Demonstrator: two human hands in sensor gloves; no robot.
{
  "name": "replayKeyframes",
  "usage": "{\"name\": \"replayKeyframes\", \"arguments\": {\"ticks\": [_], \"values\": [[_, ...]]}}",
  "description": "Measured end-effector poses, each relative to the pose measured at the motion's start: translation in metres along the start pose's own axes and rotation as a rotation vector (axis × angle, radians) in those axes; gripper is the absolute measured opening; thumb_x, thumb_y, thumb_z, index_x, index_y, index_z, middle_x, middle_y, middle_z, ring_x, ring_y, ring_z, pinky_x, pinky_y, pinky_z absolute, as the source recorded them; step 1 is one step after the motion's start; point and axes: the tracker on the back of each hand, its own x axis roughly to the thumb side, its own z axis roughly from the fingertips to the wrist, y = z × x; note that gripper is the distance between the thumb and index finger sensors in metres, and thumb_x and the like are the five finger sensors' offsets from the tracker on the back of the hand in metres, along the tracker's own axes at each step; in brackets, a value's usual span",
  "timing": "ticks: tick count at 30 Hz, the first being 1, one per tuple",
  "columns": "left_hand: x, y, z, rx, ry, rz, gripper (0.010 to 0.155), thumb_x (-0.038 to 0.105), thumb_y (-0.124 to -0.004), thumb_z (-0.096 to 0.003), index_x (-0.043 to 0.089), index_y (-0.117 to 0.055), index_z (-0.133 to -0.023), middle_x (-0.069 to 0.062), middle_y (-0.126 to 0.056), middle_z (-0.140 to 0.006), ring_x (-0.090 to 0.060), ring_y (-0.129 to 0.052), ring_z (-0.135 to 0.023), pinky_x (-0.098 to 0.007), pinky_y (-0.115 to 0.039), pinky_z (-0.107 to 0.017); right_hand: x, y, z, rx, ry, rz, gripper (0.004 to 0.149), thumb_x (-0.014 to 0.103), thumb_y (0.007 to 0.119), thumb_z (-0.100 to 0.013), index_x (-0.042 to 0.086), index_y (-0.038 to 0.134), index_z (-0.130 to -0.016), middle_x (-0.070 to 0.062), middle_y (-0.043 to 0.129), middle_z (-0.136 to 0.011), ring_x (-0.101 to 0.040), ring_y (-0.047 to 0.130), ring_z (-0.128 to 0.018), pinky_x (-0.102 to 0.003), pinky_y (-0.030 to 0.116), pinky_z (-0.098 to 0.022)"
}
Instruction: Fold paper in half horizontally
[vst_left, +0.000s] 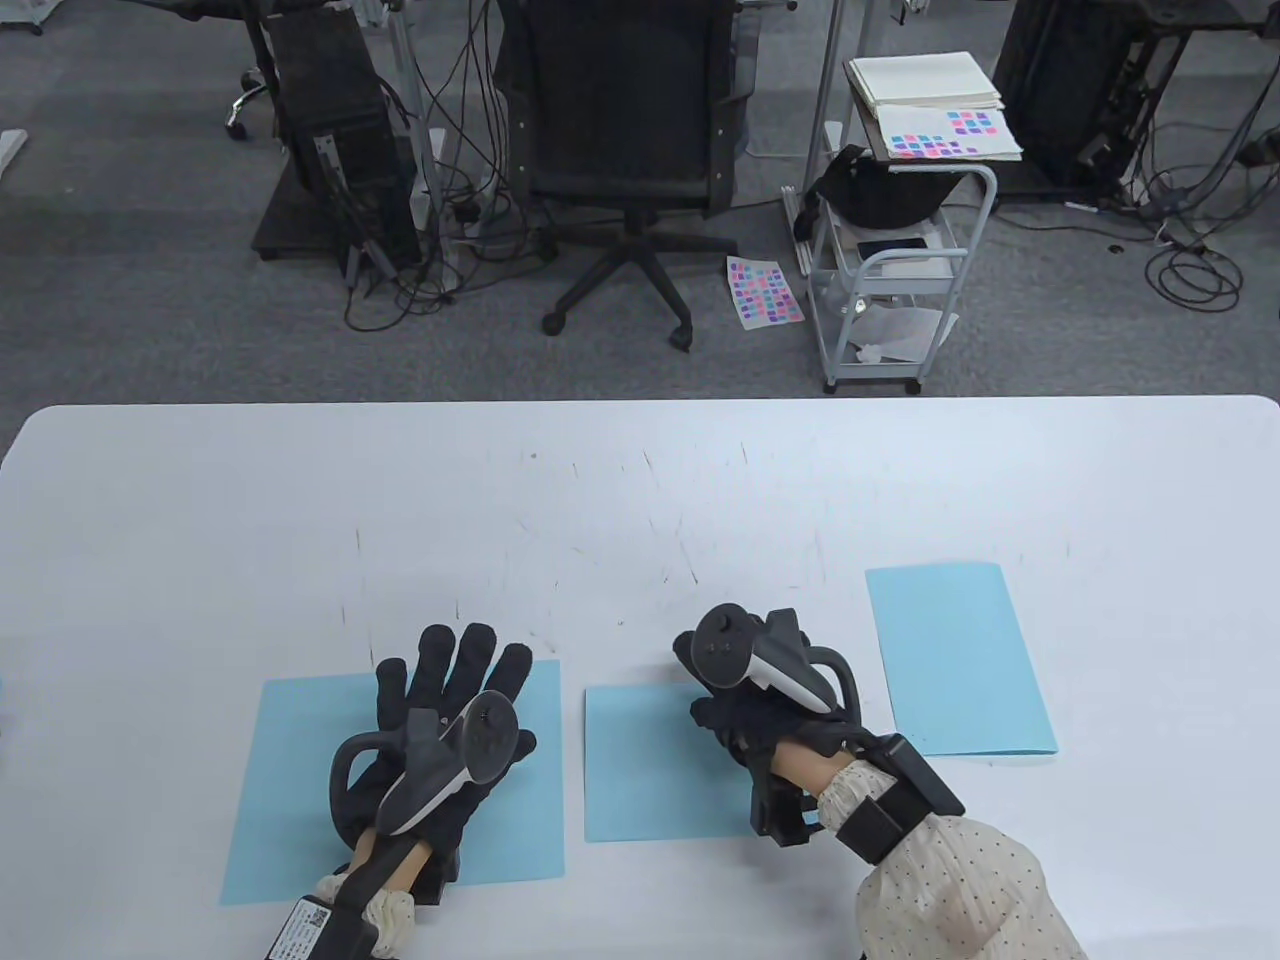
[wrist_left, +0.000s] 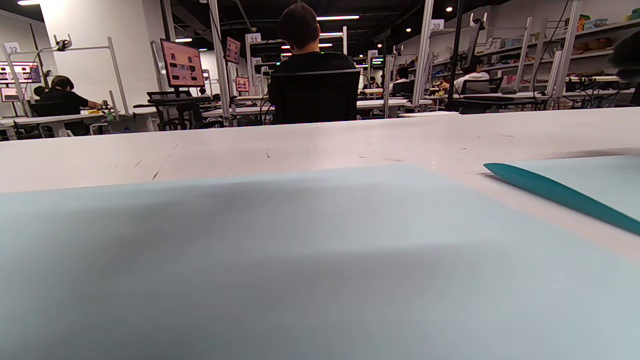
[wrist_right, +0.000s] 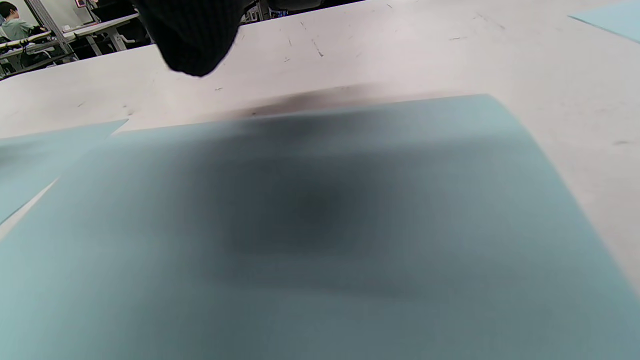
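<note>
Here, three light blue sheets lie on the white table (vst_left: 200, 500). The left sheet (vst_left: 290, 780) sits flat at about seven o'clock of the tabletop, and the left hand (vst_left: 440, 720) rests on it with the palm down and the fingers (vst_left: 478, 655) spread and straight, reaching toward the sheet's far edge at twelve o'clock. That hand grips nothing; it only presses on the paper.

Just beside it, at about six o'clock, lies the middle sheet (vst_left: 650, 770), narrower than the left one. The right hand (vst_left: 745, 715) rests on its far right part, at the sheet's one o'clock corner. From above, the tracker covers the fingers, so whether they are curled or flat cannot be told. In the right wrist view one dark gloved fingertip (wrist_right: 192, 35) hangs over the bare table beyond the sheet's far edge, and the paper below is blurred and shadowed.

In the left wrist view the middle sheet's near edge (wrist_left: 555, 192) looks slightly raised off the table.

The right sheet (vst_left: 955, 660) lies at about four o'clock, apart from both hands, turned slightly clockwise.
</note>
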Motion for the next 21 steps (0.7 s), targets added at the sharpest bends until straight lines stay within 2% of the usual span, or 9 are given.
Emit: {"name": "replayKeyframes", "arguments": {"ticks": [5, 14, 21], "values": [[-0.002, 0.001, 0.000, 0.000, 0.002, 0.007, 0.079, 0.066, -0.063, -0.0325, 0.060, -0.025, -0.102, 0.022, -0.020, -0.121, -0.018, -0.018, -0.118, -0.057, -0.027, -0.088, 0.010, 0.015, -0.014, 0.058, 0.011, 0.066, 0.073, 0.030, 0.077, -0.047, 0.032, 0.035, -0.107, 0.001, 0.034, -0.118, -0.035, 0.020, -0.108, -0.066, 0.016, -0.073], [-0.005, 0.003, 0.001, 0.000, 0.004, 0.011, 0.079, 0.066, -0.063, -0.0326, 0.060, -0.025, -0.102, 0.022, -0.021, -0.121, -0.019, -0.018, -0.118, -0.057, -0.027, -0.088, 0.018, 0.025, -0.024, 0.109, 0.043, 0.207, 0.077, 0.031, 0.083, -0.045, 0.029, 0.038, -0.107, -0.001, 0.044, -0.113, -0.035, 0.024, -0.107, -0.067, 0.019, -0.074], [-0.007, 0.004, 0.001, 0.005, 0.008, 0.019, 0.080, 0.066, -0.063, -0.0325, 0.060, -0.025, -0.102, 0.022, -0.020, -0.121, -0.019, -0.018, -0.118, -0.057, -0.027, -0.088, 0.025, 0.021, -0.035, 0.126, 0.042, 0.257, 0.074, 0.027, 0.086, -0.041, 0.023, 0.048, -0.105, -0.005, 0.053, -0.102, -0.038, 0.032, -0.104, -0.069, 0.020, -0.073]]}}
